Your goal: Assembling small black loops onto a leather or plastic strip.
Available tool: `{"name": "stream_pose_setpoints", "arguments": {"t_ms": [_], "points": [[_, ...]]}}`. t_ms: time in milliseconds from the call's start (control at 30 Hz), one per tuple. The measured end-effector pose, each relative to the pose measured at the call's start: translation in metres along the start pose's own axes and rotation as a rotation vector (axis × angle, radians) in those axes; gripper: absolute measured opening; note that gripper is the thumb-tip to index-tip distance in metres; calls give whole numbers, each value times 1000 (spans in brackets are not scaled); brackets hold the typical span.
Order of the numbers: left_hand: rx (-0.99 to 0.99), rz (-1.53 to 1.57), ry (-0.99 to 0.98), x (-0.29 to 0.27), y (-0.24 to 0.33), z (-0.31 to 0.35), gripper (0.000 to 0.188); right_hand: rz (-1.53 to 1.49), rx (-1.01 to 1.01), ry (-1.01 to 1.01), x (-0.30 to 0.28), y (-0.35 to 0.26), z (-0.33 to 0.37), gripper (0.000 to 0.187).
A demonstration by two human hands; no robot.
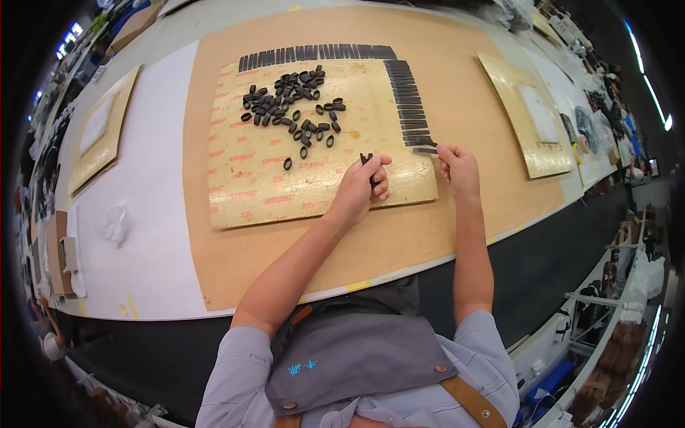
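Observation:
My left hand (360, 187) is closed around a few small black pieces (366, 158), whose ends poke out above the thumb; the rest is hidden in the fingers. To its right, my right hand (460, 171) pinches the end of a short black strip (426, 150) at the board's right edge. That strip lies at the near end of a column of black strips (408, 100). Another row of black strips (314, 53) lines the far edge of the yellowish board (250, 192). Many loose black loops (275, 107) are scattered on the board's far left part.
Brown paper (449, 85) covers the table's middle under the board. Similar yellowish boards stand at the left (118, 125) and right (503, 107). Crumpled clear plastic (114, 225) lies at the left. The table's near edge (371, 282) runs just before my body.

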State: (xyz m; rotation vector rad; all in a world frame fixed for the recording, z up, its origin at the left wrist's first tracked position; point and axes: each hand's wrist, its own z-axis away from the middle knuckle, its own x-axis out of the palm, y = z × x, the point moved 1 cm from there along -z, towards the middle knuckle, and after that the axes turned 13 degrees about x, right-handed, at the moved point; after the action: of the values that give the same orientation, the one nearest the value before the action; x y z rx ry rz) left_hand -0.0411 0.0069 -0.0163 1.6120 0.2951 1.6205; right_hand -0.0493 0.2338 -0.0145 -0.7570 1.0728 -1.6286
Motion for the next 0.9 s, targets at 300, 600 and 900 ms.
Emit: {"name": "stream_pose_setpoints", "arguments": {"t_ms": [300,600,900], "points": [[-53,25,-30,2,0,1,28,569,-788,-179,68,-8,76,8],[41,-19,3,3,-1,-1,21,304,10,166,19,-29,-17,20],[27,-55,-13,-5,-1,-2,22,90,-83,101,25,-4,-39,11]]}}
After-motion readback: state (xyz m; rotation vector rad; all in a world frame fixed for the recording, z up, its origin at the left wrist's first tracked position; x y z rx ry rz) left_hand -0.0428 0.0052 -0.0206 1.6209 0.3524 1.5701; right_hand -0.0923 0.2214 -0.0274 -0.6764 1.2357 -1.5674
